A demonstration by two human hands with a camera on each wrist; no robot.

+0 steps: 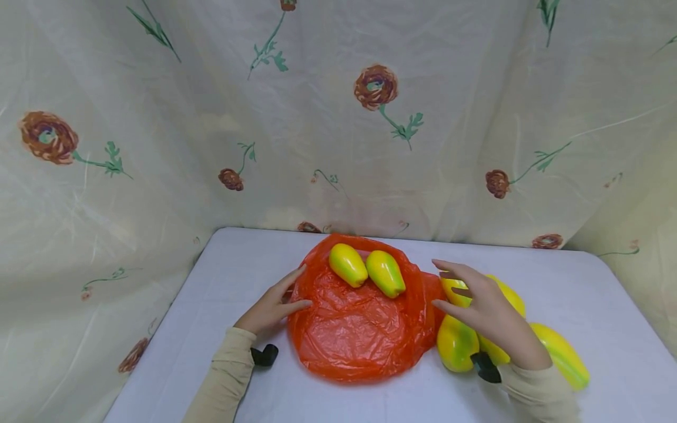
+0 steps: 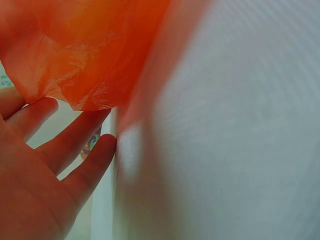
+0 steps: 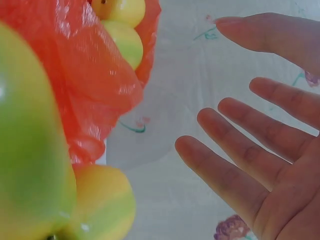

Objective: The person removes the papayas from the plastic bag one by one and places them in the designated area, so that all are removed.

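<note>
A red plastic bag (image 1: 359, 335) lies spread on the table, with two yellow-green fruits, perhaps papayas or mangoes (image 1: 348, 265), on its far part. At the bag's left edge is my left hand (image 1: 272, 304), fingers spread; in the left wrist view its fingertips touch the bag's edge (image 2: 95, 95). My right hand (image 1: 481, 299) hovers with fingers apart over a group of similar fruits (image 1: 457, 343) to the right of the bag. Nothing is held in it, as the right wrist view also shows. Part of that group is hidden beneath the hand and forearm.
A long yellow-green fruit (image 1: 563, 355) lies at the right of the group. The table has a white cover (image 1: 254, 252), and a flower-printed curtain (image 1: 317, 117) hangs behind its far edge. Black wrist straps (image 1: 264, 356) sit at both sleeves.
</note>
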